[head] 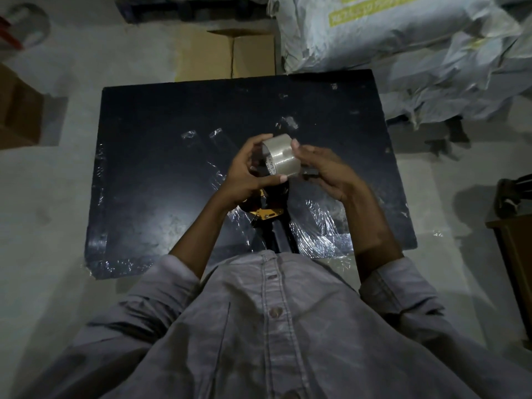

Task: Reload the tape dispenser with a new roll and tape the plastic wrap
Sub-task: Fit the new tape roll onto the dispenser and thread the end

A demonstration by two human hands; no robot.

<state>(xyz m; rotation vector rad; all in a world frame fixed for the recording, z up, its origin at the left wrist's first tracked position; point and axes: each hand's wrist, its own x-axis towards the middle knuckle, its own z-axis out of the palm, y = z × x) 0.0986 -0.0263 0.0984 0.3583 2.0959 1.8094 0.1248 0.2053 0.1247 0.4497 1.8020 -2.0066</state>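
A roll of clear tape (pixel 281 155) is held up between both hands above a black board (pixel 161 174). My left hand (pixel 247 171) grips its left side, thumb under the roll and fingers over the top. My right hand (pixel 322 171) touches its right side, with a fingertip on the upper edge. Below the hands lies the tape dispenser (pixel 266 217), black with a yellow part, partly hidden by my left wrist. Crumpled plastic wrap (pixel 316 223) covers the board's near right part.
The black board lies on a pale floor. A flat cardboard piece (pixel 227 53) sits beyond its far edge. White sacks (pixel 403 38) are piled at the upper right. A brown box (pixel 17 110) stands at the left, dark furniture (pixel 515 240) at the right.
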